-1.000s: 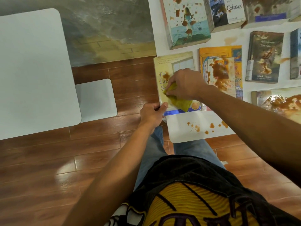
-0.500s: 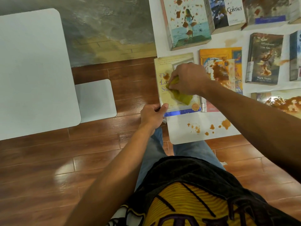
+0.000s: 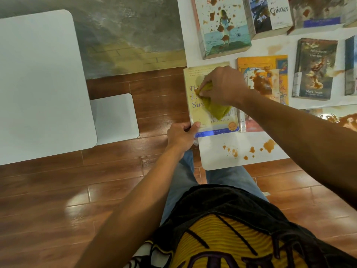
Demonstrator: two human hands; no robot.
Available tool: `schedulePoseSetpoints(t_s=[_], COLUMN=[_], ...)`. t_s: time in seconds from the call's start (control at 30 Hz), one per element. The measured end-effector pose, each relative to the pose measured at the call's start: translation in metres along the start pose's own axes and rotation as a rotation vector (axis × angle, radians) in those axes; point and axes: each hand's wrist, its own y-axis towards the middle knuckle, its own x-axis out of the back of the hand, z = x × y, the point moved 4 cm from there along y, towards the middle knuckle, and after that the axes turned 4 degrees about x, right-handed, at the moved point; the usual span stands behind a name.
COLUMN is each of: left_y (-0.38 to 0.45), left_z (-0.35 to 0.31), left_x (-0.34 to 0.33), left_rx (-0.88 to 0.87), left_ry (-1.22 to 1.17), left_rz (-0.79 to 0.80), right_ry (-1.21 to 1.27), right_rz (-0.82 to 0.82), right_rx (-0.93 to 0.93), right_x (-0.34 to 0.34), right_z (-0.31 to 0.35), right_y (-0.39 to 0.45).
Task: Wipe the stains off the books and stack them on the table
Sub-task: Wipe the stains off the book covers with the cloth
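A pale yellow book (image 3: pixel 199 115) lies at the left edge of the white table (image 3: pixel 228 159), partly overhanging it. My left hand (image 3: pixel 180 136) grips the book's near left corner, thumb on the cover. My right hand (image 3: pixel 222 86) holds a crumpled yellow-green cloth (image 3: pixel 216 107) and presses it on the cover by the title, where a small brown stain shows. An orange book (image 3: pixel 264 78) with a large brown stain lies just right of it. Several other stained books lie farther back, among them a beach-cover book (image 3: pixel 222 28) and a dark book (image 3: pixel 314 68).
Brown spatters (image 3: pixel 249 149) dot the white table's near edge. A second white table (image 3: pixel 38 84) stands to the left, with a small white stool (image 3: pixel 114 118) beside it. Wooden floor (image 3: pixel 77 190) lies between them; my legs are under the near table edge.
My right hand has moved the cloth up the yellow cover, from its lower middle toward the title. My left hand has kept its grip on the corner.
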Motion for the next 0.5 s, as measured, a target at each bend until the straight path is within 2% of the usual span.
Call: schedulePoseSetpoints(t_s=[0.07,0.2,0.3,0.43,0.5], left_y=[-0.001,-0.0005,-0.001,-0.0013,-0.0019], left_z=[0.0004,-0.0003,-0.0007,-0.0014,-0.0008], left_x=[-0.001,-0.0001,-0.0011,-0.0007,-0.0005], left_rx=[0.005,0.003,0.013,0.001,0.0], left_ry=[-0.001,0.012,0.002,0.016,0.025], left_rz=[0.004,-0.013,-0.007,-0.022,-0.019], right_ry=[0.007,0.009,-0.008,0.012,0.011], right_rz=[-0.079,0.013,-0.095,0.051,0.0], right_rx=[-0.043,0.02,-0.04,0.069,0.034], right_x=[0.0019,-0.0027,0.0014,-0.0033,0.0003], right_z=[-0.0021,0.0031,-0.001,0.0075,0.0068], right_y=[0.0002,0.0016,0.0036,0.0041,0.0077])
